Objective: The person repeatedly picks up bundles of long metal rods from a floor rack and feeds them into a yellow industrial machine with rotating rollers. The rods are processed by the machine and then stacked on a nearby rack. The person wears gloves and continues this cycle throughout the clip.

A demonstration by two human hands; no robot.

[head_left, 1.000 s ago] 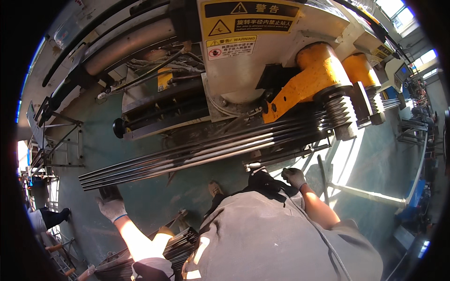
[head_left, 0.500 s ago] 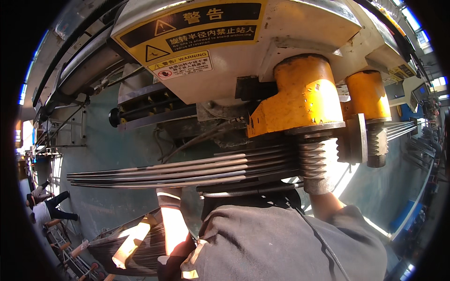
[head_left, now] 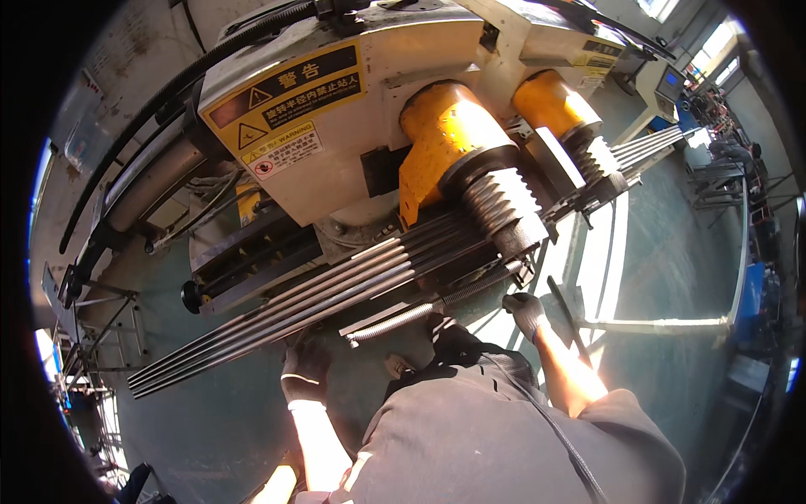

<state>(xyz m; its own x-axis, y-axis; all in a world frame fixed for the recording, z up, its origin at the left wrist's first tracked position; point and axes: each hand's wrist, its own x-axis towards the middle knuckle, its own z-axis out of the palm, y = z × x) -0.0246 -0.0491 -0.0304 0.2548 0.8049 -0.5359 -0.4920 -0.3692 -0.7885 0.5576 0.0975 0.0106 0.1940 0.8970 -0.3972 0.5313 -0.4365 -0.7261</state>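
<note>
Several long metal rods (head_left: pixel 311 294) lie side by side through a machine's ribbed rollers, their free ends reaching out to the lower left. Just below them is my left hand (head_left: pixel 306 367) in a dark glove, with its fingers in shadow and hard to read. My right hand (head_left: pixel 527 314), also gloved, sits below the front ribbed roller (head_left: pixel 504 207) with its fingers curled; whatever they may hold is hidden. A coiled spring (head_left: pixel 437 307) runs along a bar between my hands and the rods.
Two yellow cylindrical housings (head_left: pixel 459 134) stick out of the pale machine body (head_left: pixel 336 181), which bears warning labels. A thin dark bar (head_left: pixel 567 319) stands right of my right hand. Farther right, a pale rail (head_left: pixel 659 324) crosses the green floor (head_left: pixel 655 260).
The view has turned, so machine and rods now slant. My right hand, mostly hidden by the front roller before, now shows below it. My left hand shows more fully beneath the rods.
</note>
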